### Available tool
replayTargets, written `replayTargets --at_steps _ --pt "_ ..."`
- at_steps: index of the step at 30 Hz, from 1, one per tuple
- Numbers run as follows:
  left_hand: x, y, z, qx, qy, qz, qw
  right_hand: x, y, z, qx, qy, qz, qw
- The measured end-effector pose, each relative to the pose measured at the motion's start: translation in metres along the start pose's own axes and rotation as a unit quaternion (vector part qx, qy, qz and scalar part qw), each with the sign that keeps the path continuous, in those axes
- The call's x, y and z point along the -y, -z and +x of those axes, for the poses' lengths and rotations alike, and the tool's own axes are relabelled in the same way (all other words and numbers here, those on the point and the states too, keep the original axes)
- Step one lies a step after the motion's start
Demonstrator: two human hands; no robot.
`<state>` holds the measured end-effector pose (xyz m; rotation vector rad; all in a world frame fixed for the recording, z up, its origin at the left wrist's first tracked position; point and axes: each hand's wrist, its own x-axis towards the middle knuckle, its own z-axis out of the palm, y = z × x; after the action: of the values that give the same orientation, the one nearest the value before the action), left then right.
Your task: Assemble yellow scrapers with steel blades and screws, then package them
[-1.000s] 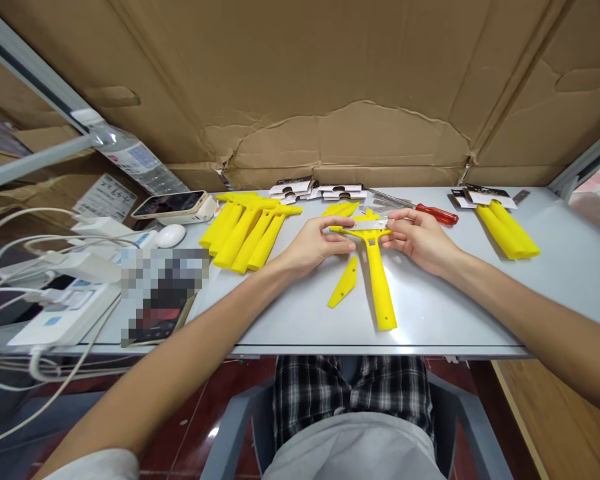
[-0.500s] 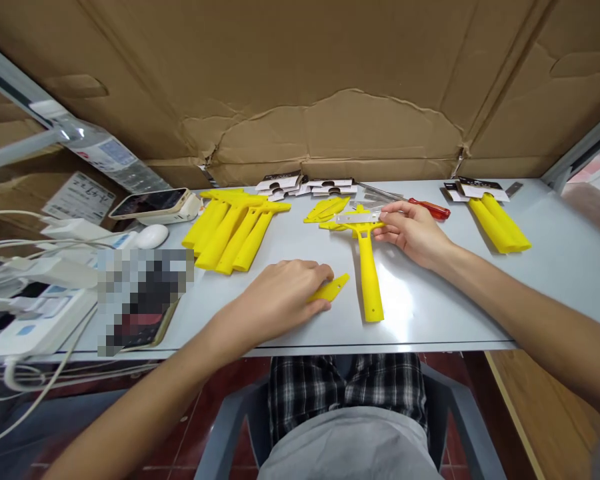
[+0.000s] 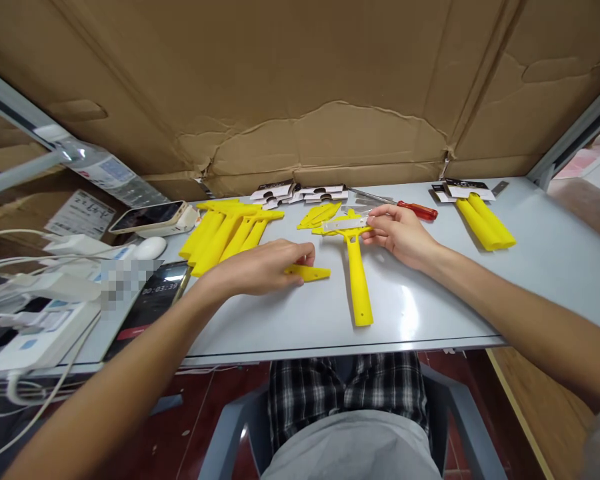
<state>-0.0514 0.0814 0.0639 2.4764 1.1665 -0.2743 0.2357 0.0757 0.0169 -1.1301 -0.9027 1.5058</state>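
My left hand (image 3: 265, 268) is closed on a flat, pointed yellow plastic plate (image 3: 314, 273) with small holes, just above the table. My right hand (image 3: 403, 235) pinches the right end of a thin metal blade (image 3: 336, 225), which lies across the head of a yellow scraper handle (image 3: 359, 283). That handle rests on the table, its grip toward me. Behind it are more flat yellow plates (image 3: 320, 213). To the left lies a pile of yellow scraper handles (image 3: 225, 233), partly behind my left hand.
A red-handled screwdriver (image 3: 417, 211) lies beyond my right hand. Card packs (image 3: 325, 193) stand along the cardboard wall. Two carded yellow handles (image 3: 486, 223) are at right. Phones (image 3: 150, 215), a mouse (image 3: 151, 248), a power strip (image 3: 45, 337) with cables and a bottle (image 3: 107, 167) crowd the left.
My left hand has shifted left and slightly away from me with the yellow plate, which now points more sideways. My right hand keeps its place at the blade. The whole view has shifted slightly.
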Motion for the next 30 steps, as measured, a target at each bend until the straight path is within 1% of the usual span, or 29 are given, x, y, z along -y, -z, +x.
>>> replayTargets --at_steps 4,6,10,11,12,13,14,15,16,17,19,23,25,30 --pt "0.014 0.006 0.008 -0.106 -0.011 -0.040 0.993 0.000 -0.001 0.000 0.002 -0.006 0.006 1.000" --pt "0.024 0.010 0.014 -0.144 -0.024 -0.063 0.987 0.000 -0.001 0.000 0.001 -0.007 0.008 1.000" --pt "0.037 0.008 0.031 -0.120 -0.019 -0.082 0.989 0.001 -0.002 0.000 -0.009 -0.003 0.006 1.000" --pt "0.036 0.005 0.036 -0.145 -0.012 -0.086 0.986 0.001 -0.002 0.000 -0.012 -0.003 0.007 1.000" --pt "0.034 0.003 0.040 -0.188 -0.007 -0.097 0.977 0.002 -0.003 -0.001 -0.015 -0.004 0.007 1.000" --pt "0.030 0.000 0.044 -0.235 -0.002 -0.125 0.964 0.002 -0.004 -0.001 -0.018 -0.005 0.008 1.000" --pt "0.024 -0.001 0.048 -0.268 0.007 -0.177 0.947 0.002 -0.005 -0.002 -0.020 -0.005 0.009 1.000" --pt "0.017 -0.002 0.051 -0.269 0.013 -0.250 0.930 0.003 -0.006 -0.003 -0.021 -0.006 0.010 1.000" --pt "0.010 -0.003 0.054 -0.245 0.013 -0.335 0.910 0.003 -0.007 -0.003 -0.021 -0.006 0.010 1.000" --pt "0.002 -0.003 0.057 -0.223 0.012 -0.398 0.890 0.003 -0.007 -0.004 -0.020 -0.006 0.009 1.000" --pt "-0.009 -0.002 0.062 -0.216 0.026 -0.465 0.858 0.003 -0.007 -0.004 -0.016 -0.005 0.008 1.000" --pt "-0.019 -0.002 0.069 -0.245 0.056 -0.545 0.800 0.002 -0.003 -0.003 0.009 -0.002 0.012 1.000" --pt "-0.019 -0.003 0.069 -0.252 0.063 -0.560 0.787 0.000 0.001 -0.002 0.028 -0.001 0.009 1.000" --pt "-0.021 -0.006 0.065 -0.258 0.057 -0.561 0.785 -0.002 0.004 -0.003 0.040 -0.003 -0.011 0.999"
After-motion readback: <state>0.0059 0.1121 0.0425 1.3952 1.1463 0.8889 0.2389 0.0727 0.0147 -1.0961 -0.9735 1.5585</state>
